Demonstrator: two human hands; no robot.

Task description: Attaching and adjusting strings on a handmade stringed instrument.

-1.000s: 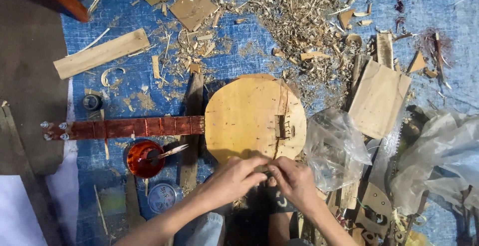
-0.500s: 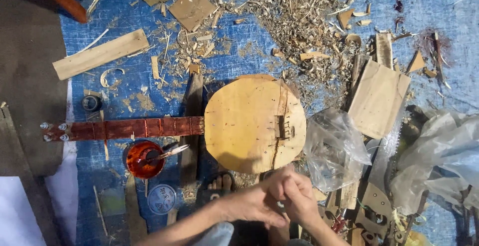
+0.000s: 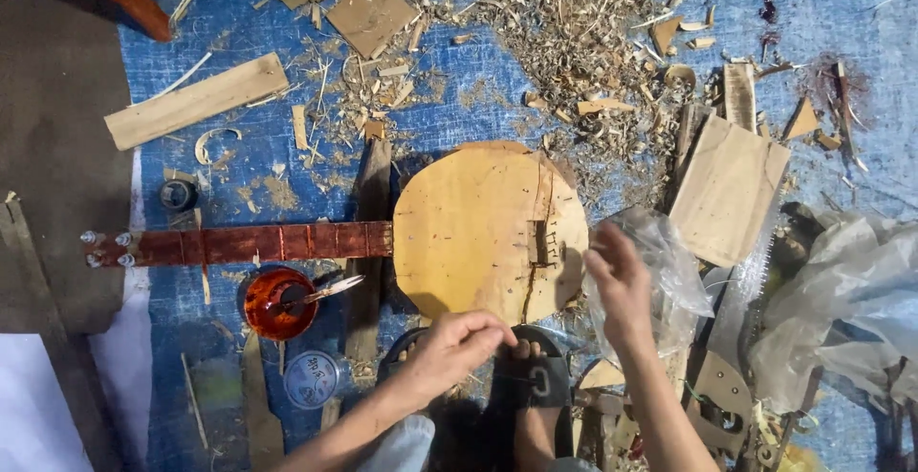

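Stringed instrument: light, stiff, fragile thin face, best gripped by its red neck; right hand fingers loosely spread, left hand fingers pinched together on something too small to tell.

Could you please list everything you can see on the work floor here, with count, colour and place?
stringed instrument: one, pale round body, red-brown neck, centre
small bridge: one, wooden, on the body's right side
tuning pegs: several, silvery, at the neck's left end
pot of stain: one, red-orange, below the neck, brush resting in it
round lid: one, bluish, bottom left
wooden plank: one, pale, upper left
flat board: one, tan, right
shavings: many, pale, top centre
plastic bags: clear, right
tarp: one, blue, underneath
sandal: black, bottom centre
left hand: at the body's lower edge
right hand: beside the bridge
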